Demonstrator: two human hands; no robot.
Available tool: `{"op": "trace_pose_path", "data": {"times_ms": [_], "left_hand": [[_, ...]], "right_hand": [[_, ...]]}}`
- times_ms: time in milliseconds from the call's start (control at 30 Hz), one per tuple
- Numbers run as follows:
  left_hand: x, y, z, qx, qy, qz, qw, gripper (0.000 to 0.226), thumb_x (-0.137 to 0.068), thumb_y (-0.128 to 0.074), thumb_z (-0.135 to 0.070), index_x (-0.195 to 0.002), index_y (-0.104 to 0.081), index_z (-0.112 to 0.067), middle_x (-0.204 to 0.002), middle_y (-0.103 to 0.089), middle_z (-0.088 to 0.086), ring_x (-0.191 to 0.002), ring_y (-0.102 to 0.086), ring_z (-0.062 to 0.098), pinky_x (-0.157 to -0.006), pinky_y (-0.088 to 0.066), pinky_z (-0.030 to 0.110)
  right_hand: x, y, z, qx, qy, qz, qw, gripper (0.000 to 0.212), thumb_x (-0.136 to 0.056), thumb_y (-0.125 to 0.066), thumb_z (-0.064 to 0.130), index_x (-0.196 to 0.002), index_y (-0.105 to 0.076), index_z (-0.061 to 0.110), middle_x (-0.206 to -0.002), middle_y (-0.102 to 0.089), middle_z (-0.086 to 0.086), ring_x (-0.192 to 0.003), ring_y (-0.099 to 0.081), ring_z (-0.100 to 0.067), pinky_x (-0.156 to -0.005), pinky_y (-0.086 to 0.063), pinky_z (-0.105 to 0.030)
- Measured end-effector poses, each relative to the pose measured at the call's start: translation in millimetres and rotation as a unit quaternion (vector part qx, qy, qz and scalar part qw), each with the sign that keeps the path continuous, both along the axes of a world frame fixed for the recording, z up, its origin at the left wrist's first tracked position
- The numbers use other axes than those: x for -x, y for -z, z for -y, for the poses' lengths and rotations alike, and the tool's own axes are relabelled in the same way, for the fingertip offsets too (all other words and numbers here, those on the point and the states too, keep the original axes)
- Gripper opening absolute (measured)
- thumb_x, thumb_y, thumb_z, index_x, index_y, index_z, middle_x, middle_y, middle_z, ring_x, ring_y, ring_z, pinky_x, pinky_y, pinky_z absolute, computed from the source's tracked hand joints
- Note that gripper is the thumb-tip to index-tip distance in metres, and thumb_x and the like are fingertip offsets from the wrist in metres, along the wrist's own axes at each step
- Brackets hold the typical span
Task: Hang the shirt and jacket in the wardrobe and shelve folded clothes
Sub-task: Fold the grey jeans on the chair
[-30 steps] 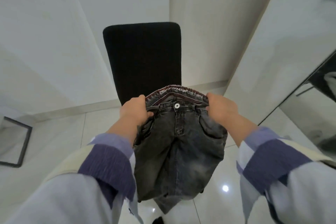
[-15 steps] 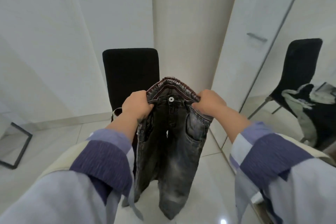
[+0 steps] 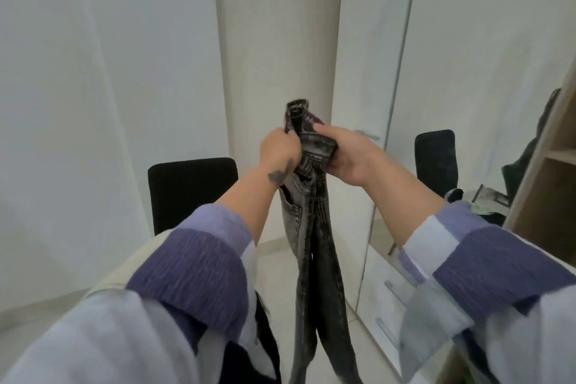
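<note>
Dark grey washed jeans [image 3: 314, 246] hang straight down in front of me, folded lengthwise so the two halves of the waistband meet. My left hand [image 3: 280, 150] grips the waistband from the left. My right hand [image 3: 346, 153] pinches the folded waistband from the right, thumb on top. Both legs dangle toward the floor, and their ends are cut off by the frame's bottom edge. The wardrobe's open wooden compartment [image 3: 551, 184] with a shelf shows at the right edge.
A black chair [image 3: 190, 193] stands behind my left forearm against the white wall. A mirrored wardrobe door [image 3: 467, 103] on the right reflects another chair with clothes on it. A white pillar [image 3: 277, 40] rises straight ahead.
My hands came together and rose, folding the jeans in half lengthwise from a spread waistband. My view lifted and turned right, bringing the mirror and the wardrobe shelf into sight.
</note>
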State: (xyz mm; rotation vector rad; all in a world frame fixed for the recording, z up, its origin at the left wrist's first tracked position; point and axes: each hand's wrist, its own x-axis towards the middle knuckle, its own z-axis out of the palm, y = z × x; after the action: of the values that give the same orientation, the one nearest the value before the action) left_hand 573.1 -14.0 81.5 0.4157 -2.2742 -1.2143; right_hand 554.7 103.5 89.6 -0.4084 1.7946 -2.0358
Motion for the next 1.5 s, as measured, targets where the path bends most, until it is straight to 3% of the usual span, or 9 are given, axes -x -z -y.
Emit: {"op": "trace_pose_path", "data": {"times_ms": [67, 167, 233, 333, 467, 633, 833, 1033, 1500], "left_hand": [[-2.5, -14.1, -5.1, -0.065, 0.008, -0.003, 0.998, 0.036, -0.099, -0.035, -0.014, -0.123, -0.053, 0.007, -0.126, -0.057, 0.023, -0.116, -0.055, 0.036, -0.083, -0.048, 0.027], [-7.6, -27.5, -19.2, -0.137, 0.034, 0.009, 0.990, 0.033, -0.098, -0.041, -0.010, -0.125, -0.052, 0.006, -0.125, -0.058, 0.018, -0.116, -0.056, 0.033, -0.081, -0.051, 0.019], [-2.2, -23.1, -25.5, -0.215, 0.067, 0.002, 0.974, 0.032, -0.097, -0.044, -0.009, -0.123, -0.051, 0.006, -0.120, -0.061, 0.015, -0.108, -0.061, 0.031, -0.085, -0.054, 0.032], [-6.1, -12.0, -31.0, -0.219, 0.132, -0.035, 0.966, 0.035, -0.100, -0.034, -0.022, -0.116, -0.055, 0.001, -0.098, -0.067, 0.013, -0.080, -0.066, 0.025, -0.060, -0.059, 0.035], [-9.6, 9.7, 3.7, -0.067, 0.054, -0.101, 0.991, 0.051, -0.092, -0.040, -0.056, -0.121, -0.048, -0.014, -0.110, -0.059, 0.001, -0.101, -0.058, 0.019, -0.086, -0.049, 0.035], [-18.0, 35.0, 63.2, -0.197, 0.073, -0.081, 0.974, 0.112, -0.061, -0.071, -0.070, -0.146, -0.020, -0.016, -0.139, -0.043, 0.005, -0.125, -0.046, 0.021, -0.108, -0.038, 0.042], [-36.3, 27.2, 90.1, -0.168, 0.034, -0.157, 0.973, 0.048, -0.069, -0.078, -0.047, -0.104, -0.068, -0.016, -0.094, -0.070, -0.008, -0.091, -0.066, 0.008, -0.089, -0.052, 0.026], [-47.0, 1.8, 119.0, -0.055, -0.084, -0.157, 0.982, 0.051, -0.063, -0.076, -0.060, -0.093, -0.071, -0.019, -0.093, -0.072, -0.004, -0.088, -0.068, 0.011, -0.086, -0.053, 0.028], [-37.8, 1.9, 252.2, 0.008, -0.219, -0.148, 0.964, 0.053, -0.063, -0.077, -0.060, -0.094, -0.069, -0.019, -0.098, -0.072, 0.000, -0.092, -0.067, 0.017, -0.085, -0.053, 0.031]], "right_hand": [[-13.0, -0.9, -14.9, 0.012, -0.075, -0.021, 0.997, 0.024, -0.091, -0.055, 0.038, -0.097, -0.067, 0.018, -0.088, -0.071, 0.002, -0.081, -0.066, -0.014, -0.074, -0.050, -0.030], [-24.0, 3.8, -25.4, -0.020, -0.133, -0.091, 0.987, 0.021, -0.092, -0.052, 0.006, -0.099, -0.063, 0.023, -0.090, -0.072, 0.002, -0.082, -0.069, -0.010, -0.067, -0.052, -0.024], [-23.2, 5.7, -26.7, -0.071, -0.064, -0.144, 0.985, 0.038, -0.087, -0.048, -0.011, -0.097, -0.058, 0.024, -0.090, -0.069, 0.004, -0.082, -0.066, -0.008, -0.062, -0.050, -0.021], [-15.7, 5.2, -32.7, -0.078, 0.051, -0.165, 0.982, 0.034, -0.089, -0.045, -0.012, -0.103, -0.059, 0.015, -0.094, -0.066, -0.002, -0.084, -0.060, -0.013, -0.072, -0.051, -0.029], [-6.2, 1.5, -38.8, -0.035, 0.083, -0.141, 0.986, 0.037, -0.089, -0.045, -0.013, -0.118, -0.060, 0.006, -0.109, -0.065, -0.013, -0.097, -0.062, -0.026, -0.088, -0.052, -0.039], [-4.0, -6.7, -30.6, 0.043, 0.029, -0.116, 0.992, 0.026, -0.092, -0.050, -0.003, -0.110, -0.061, 0.011, -0.103, -0.068, -0.012, -0.093, -0.067, -0.027, -0.072, -0.059, -0.037], [8.5, -11.4, -0.2, 0.071, 0.008, -0.120, 0.990, 0.019, -0.091, -0.055, 0.003, -0.107, -0.061, 0.012, -0.100, -0.068, -0.012, -0.085, -0.068, -0.026, -0.066, -0.059, -0.037], [27.0, -21.6, 39.5, 0.061, -0.023, -0.130, 0.989, 0.018, -0.092, -0.052, 0.000, -0.098, -0.061, 0.014, -0.085, -0.068, -0.007, -0.074, -0.066, -0.021, -0.060, -0.059, -0.033], [74.7, -4.2, 211.5, 0.074, -0.075, -0.106, 0.989, 0.023, -0.092, -0.052, -0.001, -0.107, -0.059, 0.015, -0.103, -0.066, -0.012, -0.091, -0.064, -0.028, -0.083, -0.055, -0.048]]}}
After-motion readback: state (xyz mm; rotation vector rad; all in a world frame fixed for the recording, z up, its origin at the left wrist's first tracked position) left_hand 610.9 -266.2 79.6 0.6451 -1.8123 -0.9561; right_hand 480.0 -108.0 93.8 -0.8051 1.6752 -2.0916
